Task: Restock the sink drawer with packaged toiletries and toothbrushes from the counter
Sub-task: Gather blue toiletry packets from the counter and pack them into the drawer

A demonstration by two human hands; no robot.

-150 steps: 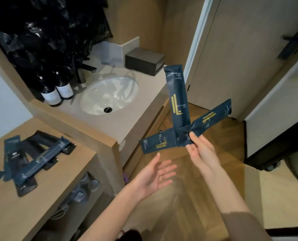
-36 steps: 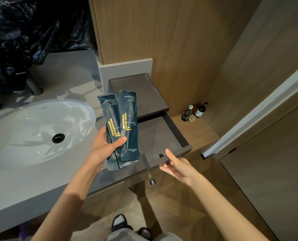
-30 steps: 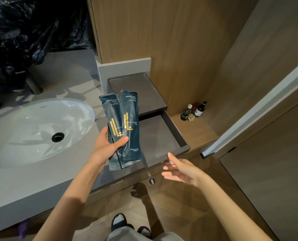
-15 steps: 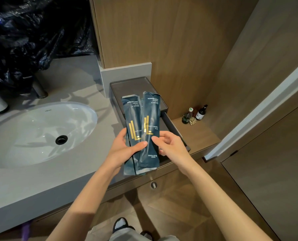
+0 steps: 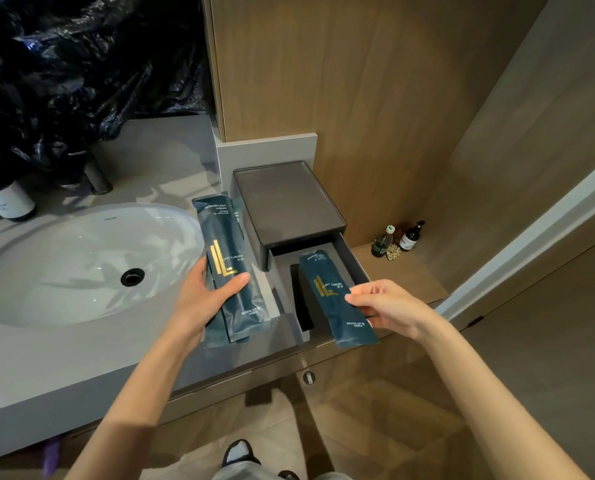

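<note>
Head view: half a second ago both hands gripped one fan of packets; now the right hand (image 5: 389,308) has pulled one packet (image 5: 334,299) away and pinches it by the side over the open drawer (image 5: 353,254), its lower end past the drawer front. The left hand (image 5: 202,299) clasps the remaining packets (image 5: 232,271) above the counter (image 5: 81,355), beside the sink (image 5: 64,258). How many packets the stack holds is unclear. Small print is unreadable. Black plastic (image 5: 64,74) hides most of the tap.
</note>
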